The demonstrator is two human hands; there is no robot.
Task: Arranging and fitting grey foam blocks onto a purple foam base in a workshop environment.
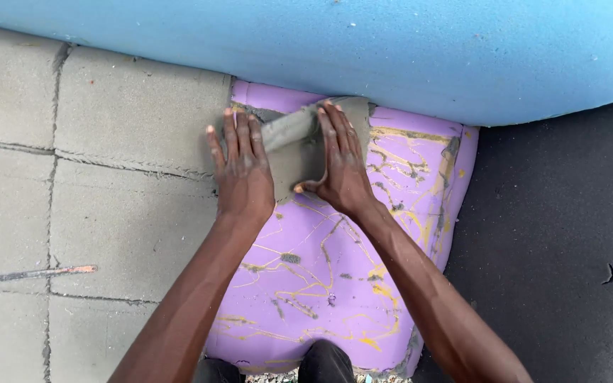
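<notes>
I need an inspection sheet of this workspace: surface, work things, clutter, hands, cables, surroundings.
Surface: purple foam pad streaked with yellow and grey marks, lying on grey concrete blocks.
Work things: grey foam piece on the pad's upper end, between both hands.
Clutter: thin rusty rod on the blocks at left.
Hands: left hand flat, fingers spread, at the piece's left edge; right hand pressed against its right side.
Cables: nothing seen.
Surroundings: large blue foam slab along the top; dark mat at right.

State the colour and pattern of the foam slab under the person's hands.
The foam slab is purple, streaked with irregular yellow and dark grey lines; the head view shows it best.
</notes>
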